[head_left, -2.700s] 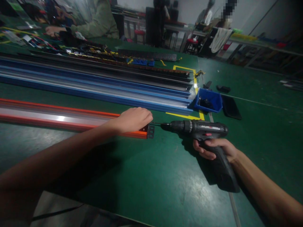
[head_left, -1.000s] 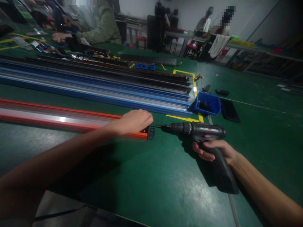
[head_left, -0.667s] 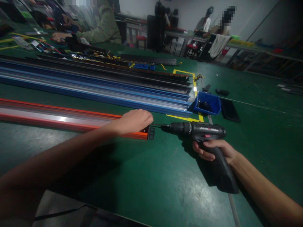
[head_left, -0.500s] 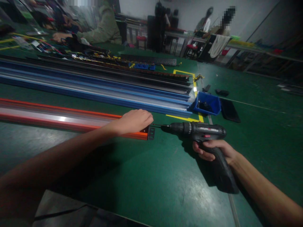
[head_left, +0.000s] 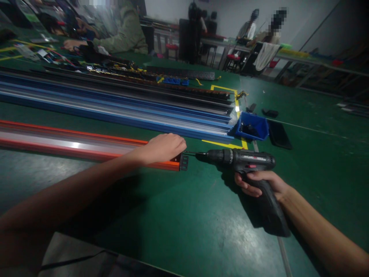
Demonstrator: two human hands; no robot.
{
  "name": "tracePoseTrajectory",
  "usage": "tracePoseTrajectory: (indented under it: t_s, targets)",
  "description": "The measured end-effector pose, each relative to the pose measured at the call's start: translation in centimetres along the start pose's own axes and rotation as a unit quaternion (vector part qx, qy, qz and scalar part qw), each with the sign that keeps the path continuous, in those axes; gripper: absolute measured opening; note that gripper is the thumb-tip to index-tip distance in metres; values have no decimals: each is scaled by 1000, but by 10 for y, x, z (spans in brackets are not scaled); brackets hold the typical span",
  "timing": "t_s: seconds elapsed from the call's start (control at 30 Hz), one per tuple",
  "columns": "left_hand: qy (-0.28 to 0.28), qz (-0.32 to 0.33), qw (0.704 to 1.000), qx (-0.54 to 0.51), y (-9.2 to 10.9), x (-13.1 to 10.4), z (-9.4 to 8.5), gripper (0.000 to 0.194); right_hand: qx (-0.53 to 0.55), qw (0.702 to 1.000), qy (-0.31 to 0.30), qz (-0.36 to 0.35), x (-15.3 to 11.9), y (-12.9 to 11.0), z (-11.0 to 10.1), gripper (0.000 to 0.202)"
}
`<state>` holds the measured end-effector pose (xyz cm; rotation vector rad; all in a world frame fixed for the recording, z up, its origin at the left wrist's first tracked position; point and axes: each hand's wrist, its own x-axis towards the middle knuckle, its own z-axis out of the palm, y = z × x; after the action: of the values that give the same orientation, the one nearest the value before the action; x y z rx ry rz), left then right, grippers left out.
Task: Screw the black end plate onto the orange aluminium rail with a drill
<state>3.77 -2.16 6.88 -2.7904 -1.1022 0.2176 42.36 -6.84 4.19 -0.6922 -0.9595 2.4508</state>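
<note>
My right hand (head_left: 263,182) is wrapped around the handle of a black cordless drill (head_left: 250,158), which points left. Its thin bit reaches the black end cap (head_left: 183,163) on a long orange-edged metal profile (head_left: 95,142). Over that end of the profile lies my left hand (head_left: 165,148), its fingers curled and closed on the profile's end beside the cap. The fingertips and the exact spot where the bit meets the end are hidden behind the left hand.
Behind the orange profile lie several long blue profiles (head_left: 138,111). At their right end stands a blue bin (head_left: 255,125) with dark parts, beside a dark flat tablet-like object (head_left: 279,134). Across the green table a person's sleeve (head_left: 127,36) rests near cluttered cables and parts.
</note>
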Motion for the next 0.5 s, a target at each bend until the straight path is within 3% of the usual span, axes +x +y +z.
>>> tracePoseTrajectory:
  t_s: [0.5]
  targets:
    - [11,5,1000,10,0,-1,2,35,7,1000,11,6,-2,0,1,22]
